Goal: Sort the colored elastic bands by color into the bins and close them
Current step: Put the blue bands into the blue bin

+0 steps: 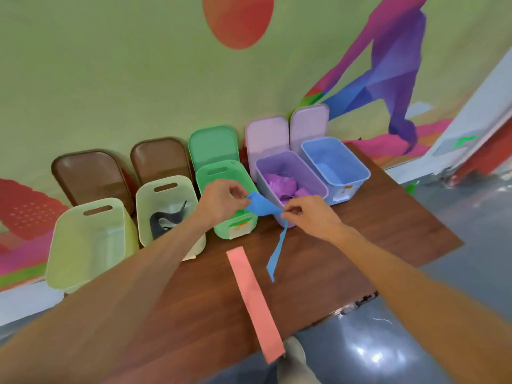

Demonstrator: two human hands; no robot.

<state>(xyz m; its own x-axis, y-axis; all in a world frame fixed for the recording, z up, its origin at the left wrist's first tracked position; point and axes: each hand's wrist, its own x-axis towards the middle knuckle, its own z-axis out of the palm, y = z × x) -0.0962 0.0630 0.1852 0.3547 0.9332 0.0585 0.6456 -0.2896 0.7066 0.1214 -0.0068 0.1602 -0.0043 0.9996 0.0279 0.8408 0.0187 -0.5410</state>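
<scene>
Both hands pinch a blue elastic band [261,207] above the tabletop [360,245]: the left hand [221,200] grips its bunched upper end and the right hand [307,214] nips it between thumb and fingertips, while the loose tail hangs down towards the dark wooden surface. A flat salmon-pink elastic band [253,303] lies lengthwise on the tabletop, its near end past the front edge. Five open plastic bins stand in a row at the back: two pale yellow-green bins [88,245], the second holding a dark grey band [166,220], a mint green bin [221,173], a purple bin [285,162] holding purple bands [279,184], and a light blue bin [335,162]. Lids [213,145] lean against the painted wall behind them.
</scene>
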